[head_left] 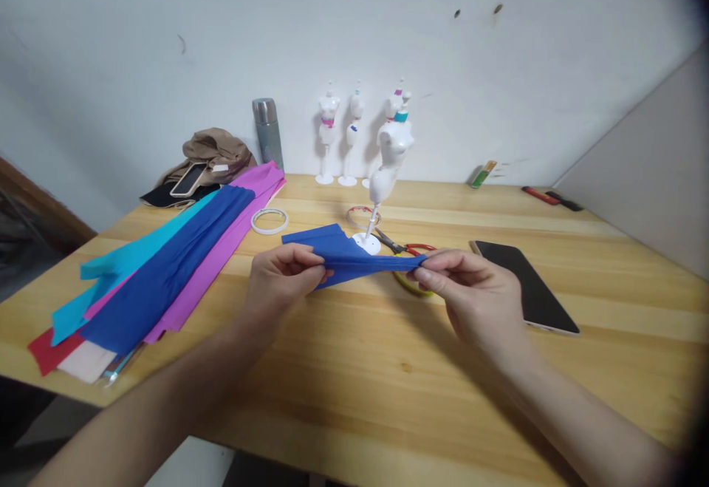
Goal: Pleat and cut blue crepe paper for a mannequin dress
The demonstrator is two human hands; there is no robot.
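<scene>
A strip of blue fabric [362, 264] is stretched between my two hands above the wooden table. My left hand [285, 276] pinches it near its middle, and a wider flap spreads out behind those fingers. The narrow right end is pinched between the thumb and fingers of my right hand [470, 287]. Just behind the fabric stands a small white mannequin [388, 158] on a round base, with a teal band at its neck. Scissors [413, 249] with red and yellow handles lie partly hidden behind the fabric and my right hand.
Cyan, blue, magenta, red and white fabric pieces [182, 265] lie on the left. Tape rolls [269, 221] sit mid-table. A black tablet [526, 287] rests right. Several small mannequins [329, 121] and a flask [268, 132] line the wall, near a brown cloth [218, 148] and phone [189, 179].
</scene>
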